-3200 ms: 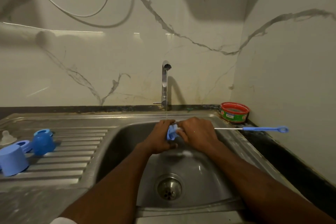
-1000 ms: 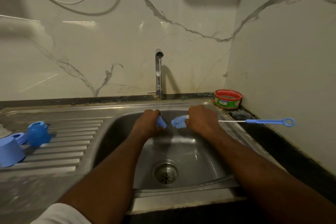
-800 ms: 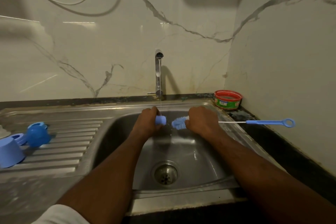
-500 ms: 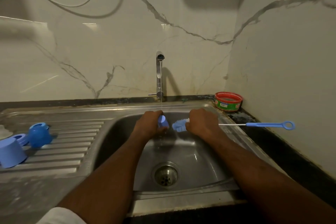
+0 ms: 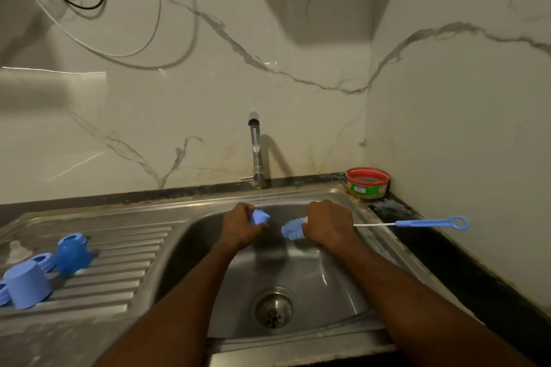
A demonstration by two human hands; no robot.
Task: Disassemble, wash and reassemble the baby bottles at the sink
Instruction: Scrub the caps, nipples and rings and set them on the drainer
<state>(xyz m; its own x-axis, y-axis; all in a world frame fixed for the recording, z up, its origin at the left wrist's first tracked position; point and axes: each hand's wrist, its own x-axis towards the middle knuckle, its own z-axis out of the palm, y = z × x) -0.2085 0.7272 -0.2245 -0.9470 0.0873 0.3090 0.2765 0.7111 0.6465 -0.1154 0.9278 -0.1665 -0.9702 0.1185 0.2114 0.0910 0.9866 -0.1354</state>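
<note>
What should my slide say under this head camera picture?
Left hand rinses a blue bottle part under the tap; right hand holds the bottle brush.

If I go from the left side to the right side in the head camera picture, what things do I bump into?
Blue cup → blue bottle → left hand holding a small blue piece → brush head → right hand → red tub → brush's ring handle.

Dim, warm-greenish light from above; the tap (image 5: 254,148) throws a soft shadow toward 2 o'clock on the marble wall (image 5: 185,104), and a broad dark shadow falls below the fixture at 12 o'clock. A thin glare streak crosses the wall at 9 o'clock. Wide-angle bowing bends the sink (image 5: 384,235) rim outward; the corner at 7 o'clock is smeared and soft.
</note>
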